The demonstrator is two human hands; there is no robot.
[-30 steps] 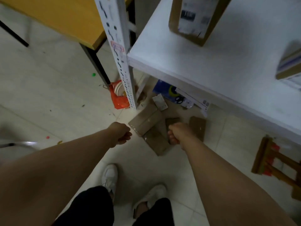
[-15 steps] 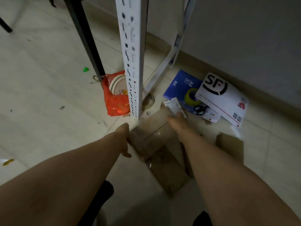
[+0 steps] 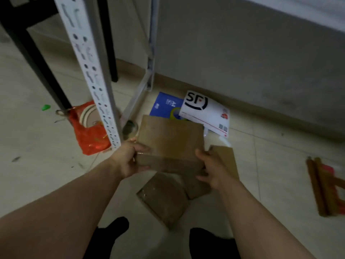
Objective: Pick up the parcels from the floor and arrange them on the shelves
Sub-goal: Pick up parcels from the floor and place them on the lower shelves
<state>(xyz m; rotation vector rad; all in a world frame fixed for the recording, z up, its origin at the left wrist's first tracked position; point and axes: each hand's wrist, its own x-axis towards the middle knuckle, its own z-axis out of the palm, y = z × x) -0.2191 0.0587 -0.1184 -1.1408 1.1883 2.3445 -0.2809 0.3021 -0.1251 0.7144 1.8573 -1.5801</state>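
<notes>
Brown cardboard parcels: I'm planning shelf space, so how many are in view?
4: one box held between left hand and right hand; three on the floor, below, beneath, right. More may be hidden.

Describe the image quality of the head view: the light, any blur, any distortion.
Head view: dim, flat indoor light, no glare; the wide lens bends the white shelf post; soft overall, with motion blur on the wooden frame at right; the left hand and right hand gripping the cardboard parcel read clearly; the SF envelope logo stays legible.
</notes>
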